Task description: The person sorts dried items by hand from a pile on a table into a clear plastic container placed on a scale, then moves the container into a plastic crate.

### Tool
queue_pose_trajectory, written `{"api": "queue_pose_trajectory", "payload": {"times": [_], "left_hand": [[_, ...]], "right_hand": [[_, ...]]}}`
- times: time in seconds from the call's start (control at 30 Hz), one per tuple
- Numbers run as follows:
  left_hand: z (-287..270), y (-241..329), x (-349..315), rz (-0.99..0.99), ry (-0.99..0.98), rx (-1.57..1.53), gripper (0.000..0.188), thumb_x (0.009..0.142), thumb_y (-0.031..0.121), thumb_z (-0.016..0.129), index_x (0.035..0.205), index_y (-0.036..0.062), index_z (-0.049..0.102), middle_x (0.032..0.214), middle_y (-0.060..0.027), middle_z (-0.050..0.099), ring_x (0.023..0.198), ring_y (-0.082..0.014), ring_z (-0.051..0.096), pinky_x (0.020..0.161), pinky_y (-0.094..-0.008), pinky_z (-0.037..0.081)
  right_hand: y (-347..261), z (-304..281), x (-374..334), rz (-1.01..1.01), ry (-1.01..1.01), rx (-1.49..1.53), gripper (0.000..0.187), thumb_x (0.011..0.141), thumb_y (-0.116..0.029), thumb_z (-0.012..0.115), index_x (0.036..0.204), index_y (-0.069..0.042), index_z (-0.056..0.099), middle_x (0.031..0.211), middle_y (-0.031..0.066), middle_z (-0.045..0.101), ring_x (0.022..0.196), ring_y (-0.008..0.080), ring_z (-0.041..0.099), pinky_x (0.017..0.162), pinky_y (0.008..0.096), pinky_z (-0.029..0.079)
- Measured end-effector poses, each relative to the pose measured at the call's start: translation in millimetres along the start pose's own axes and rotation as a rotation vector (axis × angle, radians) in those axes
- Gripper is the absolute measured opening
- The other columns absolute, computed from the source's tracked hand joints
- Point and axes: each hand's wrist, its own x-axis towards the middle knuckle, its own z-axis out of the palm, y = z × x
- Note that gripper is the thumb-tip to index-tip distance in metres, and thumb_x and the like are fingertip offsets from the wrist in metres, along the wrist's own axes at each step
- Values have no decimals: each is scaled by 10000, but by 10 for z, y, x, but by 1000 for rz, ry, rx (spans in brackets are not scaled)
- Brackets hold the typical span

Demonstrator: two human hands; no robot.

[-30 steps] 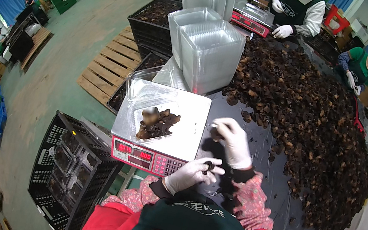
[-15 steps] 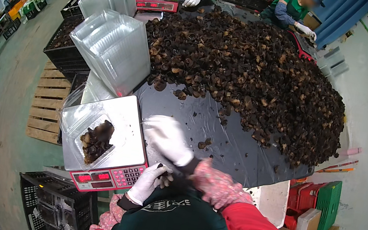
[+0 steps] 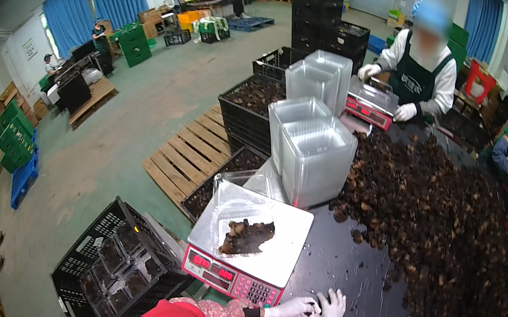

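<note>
As gloved L hand (image 3: 290,312) adjoins R hand (image 3: 329,315) | crinkly pcs (image 3: 248,236) | plastic tray (image 3: 244,215)

A tray (image 3: 222,228) sits on the scale (image 3: 289,231) — stacked trays (image 3: 316,169) behind, fungus heap (image 3: 436,236) right, crate (image 3: 153,299) left.

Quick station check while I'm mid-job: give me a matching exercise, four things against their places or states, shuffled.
1. Digital scale
2. Clear clamshell container
3. Heap of dark fungus pieces
4. Left hand

A. Spread over the right of the dark-covered table
B. White-gloved, beside the right hand
C. Silver platform, red front panel
D. Lid open, partly filled

Pairs: 1-C, 2-D, 3-A, 4-B
</note>
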Motion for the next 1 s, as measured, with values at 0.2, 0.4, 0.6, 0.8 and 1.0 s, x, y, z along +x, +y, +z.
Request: {"api": "queue_pose_trajectory", "payload": {"times": [0.2,0.4,0.6,0.8,1.0], "left_hand": [[145,-126,141,-53,-1,-54,172,991,189,500,1087,78,590,808,18,613,548,-35,517,506,-185,433],[377,-117,261,-150,-174,-65,263,1028,262,452,1197,68,507,919,-33,654,600,-70,545,513,-199,412],[513,-186,358,-176,-263,-141,423,1017,210,404,1397,31,350,1105,-115,635,822,-173,634,682,-278,508],[681,-125,285,-170,-204,-188,490,957,139,410,1429,35,327,1191,-119,574,1049,-206,594,926,-322,482],[280,-771,779,207,-422,-386,373,998,156,430,1360,74,465,1194,-26,564,1038,-109,551,904,-259,473]], "right_hand": [[494,-243,-427,115,201,-158,79,775,-121,665,812,-53,650,981,132,597,1043,343,549,887,472,412],[634,-870,-1425,97,212,-517,157,917,-145,590,933,-10,669,942,207,666,936,373,622,876,467,501],[455,-1361,-2287,619,-144,-330,222,940,-186,587,1048,-2,647,1084,218,624,973,360,616,898,440,493],[221,-984,-1536,616,147,439,267,943,-203,593,1112,0,632,1147,214,599,1000,344,607,916,423,485],[-528,-648,-418,196,224,422,288,906,-156,665,1134,12,611,1101,167,633,1039,286,596,946,384,465]]}}
